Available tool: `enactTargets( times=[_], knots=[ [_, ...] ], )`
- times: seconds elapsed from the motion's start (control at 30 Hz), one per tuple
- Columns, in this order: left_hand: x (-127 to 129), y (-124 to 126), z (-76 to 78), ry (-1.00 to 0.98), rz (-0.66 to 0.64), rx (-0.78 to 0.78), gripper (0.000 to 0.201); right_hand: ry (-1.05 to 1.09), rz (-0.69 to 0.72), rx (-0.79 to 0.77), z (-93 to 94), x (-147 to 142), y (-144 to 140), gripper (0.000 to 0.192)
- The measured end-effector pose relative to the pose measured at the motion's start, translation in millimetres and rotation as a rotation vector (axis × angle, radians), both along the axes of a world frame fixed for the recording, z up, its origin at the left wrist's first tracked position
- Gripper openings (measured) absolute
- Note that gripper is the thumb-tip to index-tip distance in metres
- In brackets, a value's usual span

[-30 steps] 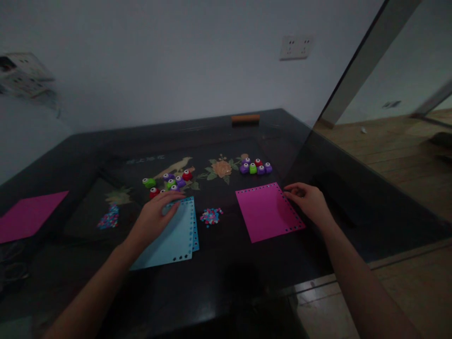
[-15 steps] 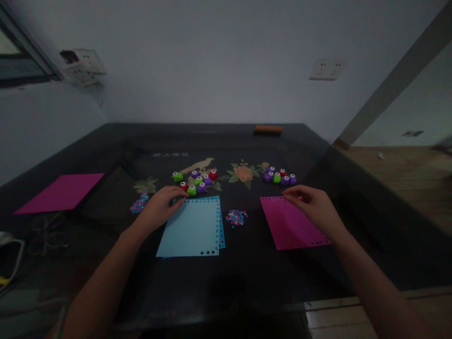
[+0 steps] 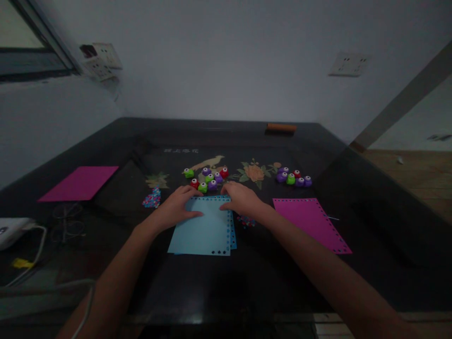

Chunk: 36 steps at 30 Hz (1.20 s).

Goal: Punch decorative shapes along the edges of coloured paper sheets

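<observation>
Dark table (image 3: 219, 292) — both hands (image 3: 178, 207) flat on blue paper's (image 3: 205, 233) far edge.

Light-blue paper sheet (image 3: 205, 230): star-punched border. Magenta paper sheet (image 3: 310, 223): dotted border holes. Small plastic punches (image 3: 208, 178): green, purple, red. Glossy black surface (image 3: 219, 282): beige bird-and-flower inlay. Confetti pile (image 3: 152, 198): pink, blue.

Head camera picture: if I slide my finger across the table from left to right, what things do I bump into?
White device with cable → plain pink paper sheet → small pile of paper confetti → left hand → right hand → pink paper sheet with punched edges.
</observation>
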State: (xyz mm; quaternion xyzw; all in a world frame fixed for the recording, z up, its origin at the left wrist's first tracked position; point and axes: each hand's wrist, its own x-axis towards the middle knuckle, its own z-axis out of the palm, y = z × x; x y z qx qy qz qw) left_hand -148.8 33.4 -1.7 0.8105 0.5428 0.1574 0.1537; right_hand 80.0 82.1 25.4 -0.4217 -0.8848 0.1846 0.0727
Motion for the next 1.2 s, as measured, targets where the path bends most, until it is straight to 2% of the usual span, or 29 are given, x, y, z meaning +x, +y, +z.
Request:
enactTargets(
  times=[0.17,0.57,0.83,1.0,1.1,1.2],
  knots=[
    [1.0,1.1,-2.5,0.018,-0.013,-0.015,0.049,-0.027,0.004,-0.022,-8.9,-1.5,0.9,0.045],
    [-0.8,1.8,-4.9,-0.007,-0.004,-0.015,0.053,0.058,-0.017,-0.159,-17.4,-0.5,5.8,0.043],
    [0.3,1.1,0.4,-0.033,0.034,-0.062,0.055,0.172,0.008,-0.236,-19.0,-0.3,13.4,0.02],
    [-1.6,2.3,8.0,-0.243,0.114,-0.052,0.05,0.329,0.028,-0.374,-10.1,5.1,18.4,0.007],
    [-0.9,3.5,11.6,-0.468,0.202,-0.055,0.056,0.434,-0.007,-0.51,-4.4,9.9,21.5,0.011],
    [3.4,2.5,14.4,-0.725,0.299,-0.145,0.062,0.509,-0.053,-0.57,-0.3,16.3,27.0,0.012]
  ],
)
